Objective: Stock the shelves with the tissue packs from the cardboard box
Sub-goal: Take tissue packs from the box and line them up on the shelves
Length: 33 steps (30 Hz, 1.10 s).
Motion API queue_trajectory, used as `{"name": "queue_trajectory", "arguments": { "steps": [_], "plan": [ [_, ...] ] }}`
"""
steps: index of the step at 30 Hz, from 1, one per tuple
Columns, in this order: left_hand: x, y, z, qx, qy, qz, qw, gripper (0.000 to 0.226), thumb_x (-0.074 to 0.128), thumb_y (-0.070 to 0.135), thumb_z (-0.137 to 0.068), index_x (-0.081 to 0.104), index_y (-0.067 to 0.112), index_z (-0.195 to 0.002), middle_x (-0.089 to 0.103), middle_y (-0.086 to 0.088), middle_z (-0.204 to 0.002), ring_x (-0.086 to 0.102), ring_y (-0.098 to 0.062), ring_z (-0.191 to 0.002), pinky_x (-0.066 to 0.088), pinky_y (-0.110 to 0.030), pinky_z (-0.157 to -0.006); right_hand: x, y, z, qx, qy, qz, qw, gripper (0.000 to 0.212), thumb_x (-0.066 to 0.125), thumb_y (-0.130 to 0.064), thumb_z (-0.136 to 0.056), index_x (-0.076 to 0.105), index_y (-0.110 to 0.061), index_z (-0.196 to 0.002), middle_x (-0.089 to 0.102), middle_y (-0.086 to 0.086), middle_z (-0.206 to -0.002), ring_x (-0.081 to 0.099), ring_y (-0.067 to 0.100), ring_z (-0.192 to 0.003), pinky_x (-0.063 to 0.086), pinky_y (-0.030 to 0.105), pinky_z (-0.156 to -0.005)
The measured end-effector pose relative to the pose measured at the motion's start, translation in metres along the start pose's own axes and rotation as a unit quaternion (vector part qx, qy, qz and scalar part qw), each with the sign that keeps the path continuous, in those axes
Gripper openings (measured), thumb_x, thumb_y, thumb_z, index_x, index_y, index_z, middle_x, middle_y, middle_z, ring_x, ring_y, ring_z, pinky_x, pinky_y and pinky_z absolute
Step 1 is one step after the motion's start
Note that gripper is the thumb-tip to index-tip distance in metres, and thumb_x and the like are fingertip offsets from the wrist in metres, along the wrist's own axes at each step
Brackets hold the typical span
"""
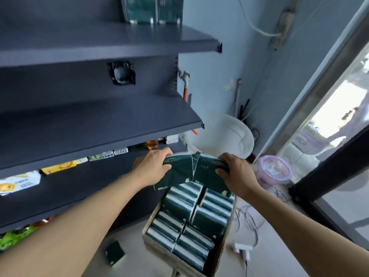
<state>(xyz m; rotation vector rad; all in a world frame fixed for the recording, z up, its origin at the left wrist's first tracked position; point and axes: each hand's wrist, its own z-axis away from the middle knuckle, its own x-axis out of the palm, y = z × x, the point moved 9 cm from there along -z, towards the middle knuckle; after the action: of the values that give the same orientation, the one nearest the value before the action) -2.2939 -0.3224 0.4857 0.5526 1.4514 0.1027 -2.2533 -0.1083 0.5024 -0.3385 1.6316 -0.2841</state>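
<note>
Shelves [99, 120] of dark grey metal fill the 9 o'clock side, two dark green tissue packs [151, 10] standing on the top one at 12 o'clock. Left hand [153, 166] grips one dark green plastic-wrapped tissue pack [177, 172]; right hand [236, 173] grips another [207, 172] touching it, both above the open brown cardboard box [148, 239] at 6 o'clock, full of matching packs.

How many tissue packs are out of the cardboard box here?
5: one in the left hand, one in the right hand, two on the top shelf, one on the floor. Others may be hidden.
</note>
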Motion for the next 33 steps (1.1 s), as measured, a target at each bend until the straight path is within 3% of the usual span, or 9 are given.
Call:
{"name": "queue_trajectory", "arguments": {
  "steps": [5, 8, 14, 23, 33],
  "plan": [
    [-0.083, 0.024, -0.01, -0.012, 0.058, 0.007, 0.998, 0.011, 0.053, 0.028, -0.093, 0.052, 0.028, -0.105, 0.062, 0.005, -0.098, 0.057, -0.024, -0.092, 0.039, -0.032, -0.068, -0.069, -0.034, -0.034, -0.053, 0.048, -0.001, 0.997, 0.023, 0.059, -0.021, -0.087, 0.057, -0.013, -0.109, 0.063, 0.008, -0.106, 0.057, 0.03, -0.099, 0.041, 0.033, -0.082],
    [-0.125, 0.036, -0.018, -0.027, 0.093, 0.006, 0.995, 0.008, 0.053, 0.029, -0.093, 0.053, 0.029, -0.101, 0.062, 0.01, -0.096, 0.057, -0.021, -0.093, 0.041, -0.033, -0.071, -0.109, -0.048, -0.058, -0.08, 0.076, -0.001, 0.994, 0.024, 0.058, -0.021, -0.088, 0.056, -0.014, -0.11, 0.065, 0.009, -0.106, 0.058, 0.032, -0.096, 0.044, 0.035, -0.08],
    [-0.2, 0.056, -0.046, -0.05, 0.149, 0.011, 0.987, 0.004, 0.056, 0.026, -0.092, 0.056, 0.029, -0.096, 0.056, 0.015, -0.073, 0.053, -0.018, -0.075, 0.047, -0.036, -0.077, -0.179, -0.06, -0.121, -0.135, 0.091, -0.03, 0.986, 0.021, 0.057, -0.019, -0.088, 0.056, -0.014, -0.109, 0.064, 0.008, -0.102, 0.056, 0.03, -0.092, 0.047, 0.036, -0.078],
    [-0.266, 0.091, -0.09, -0.119, 0.223, 0.029, 0.967, 0.007, 0.059, 0.023, -0.091, 0.06, 0.029, -0.095, 0.067, 0.006, -0.089, 0.06, -0.018, -0.087, 0.044, -0.032, -0.077, -0.245, -0.063, -0.223, -0.238, 0.071, -0.054, 0.967, 0.02, 0.056, -0.021, -0.089, 0.055, -0.018, -0.109, 0.06, 0.003, -0.095, 0.052, 0.023, -0.084, 0.047, 0.033, -0.071],
    [-0.298, 0.097, -0.143, -0.155, 0.249, -0.006, 0.956, 0.006, 0.06, 0.023, -0.091, 0.059, 0.028, -0.094, 0.067, 0.004, -0.093, 0.06, -0.019, -0.083, 0.048, -0.032, -0.077, -0.261, -0.079, -0.298, -0.292, 0.061, -0.074, 0.951, 0.02, 0.055, -0.021, -0.091, 0.054, -0.016, -0.11, 0.059, 0.004, -0.098, 0.053, 0.022, -0.085, 0.044, 0.03, -0.068]
  ]
}}
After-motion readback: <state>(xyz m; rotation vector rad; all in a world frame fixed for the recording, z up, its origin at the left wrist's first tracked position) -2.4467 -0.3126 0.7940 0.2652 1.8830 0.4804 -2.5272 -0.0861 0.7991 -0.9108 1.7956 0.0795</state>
